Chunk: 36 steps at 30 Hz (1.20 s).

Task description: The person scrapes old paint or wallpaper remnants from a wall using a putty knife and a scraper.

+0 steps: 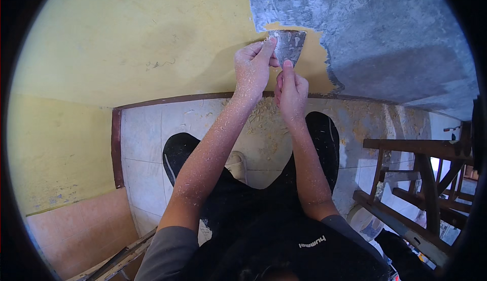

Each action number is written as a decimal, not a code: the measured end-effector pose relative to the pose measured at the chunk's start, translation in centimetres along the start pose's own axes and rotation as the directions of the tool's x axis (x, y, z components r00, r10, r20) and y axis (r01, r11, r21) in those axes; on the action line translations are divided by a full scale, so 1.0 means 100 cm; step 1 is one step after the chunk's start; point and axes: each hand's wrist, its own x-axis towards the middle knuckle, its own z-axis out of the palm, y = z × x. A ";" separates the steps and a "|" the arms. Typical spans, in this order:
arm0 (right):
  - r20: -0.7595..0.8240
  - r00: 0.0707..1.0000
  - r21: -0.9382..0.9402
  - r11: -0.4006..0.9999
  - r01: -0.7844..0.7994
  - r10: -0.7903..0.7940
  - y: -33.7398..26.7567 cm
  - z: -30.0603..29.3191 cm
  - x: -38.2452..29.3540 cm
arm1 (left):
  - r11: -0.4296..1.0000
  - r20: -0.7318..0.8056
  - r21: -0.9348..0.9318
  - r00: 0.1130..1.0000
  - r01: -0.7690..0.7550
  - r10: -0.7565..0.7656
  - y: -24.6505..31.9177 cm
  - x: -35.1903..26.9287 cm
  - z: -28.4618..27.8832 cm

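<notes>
A metal scraper blade (289, 43), worn and flecked with paint, is in front of the wall, its wide edge pointing up. My left hand (253, 66) pinches its left side between thumb and fingers. Below it, my right hand (292, 90) grips the narrow lower end, the thumb lying on top. Behind the blade, yellow paint (314, 56) ends in a ragged edge against the bare grey wall (365, 37). Pale flakes cover both forearms, the left more thickly.
Paint shavings (262, 119) litter the tiled floor (144, 128) below the wall. A dark wooden frame (430, 189) stands at the right, beside a pale bucket (363, 220). Another wooden piece (118, 258) lies at lower left. A brown skirting strip (167, 100) borders the wall.
</notes>
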 end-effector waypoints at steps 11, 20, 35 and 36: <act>-0.023 0.976 -0.161 0.965 0.209 -0.216 0.008 -0.008 0.021 | 0.996 -0.039 -0.012 0.996 -0.084 0.084 -0.002 0.002 0.008; 0.002 0.991 -0.009 0.991 0.137 -0.137 -0.017 0.023 0.011 | 0.986 -0.037 0.068 0.987 -0.155 0.157 0.027 0.005 -0.001; -0.016 1.000 0.005 1.000 0.020 -0.020 0.019 0.004 0.009 | 0.999 -0.030 0.009 0.999 -0.034 0.034 -0.011 0.001 -0.006; -0.016 1.000 0.004 1.000 0.017 -0.017 0.017 0.005 0.011 | 0.999 -0.030 0.022 0.998 -0.048 0.048 -0.008 0.001 -0.005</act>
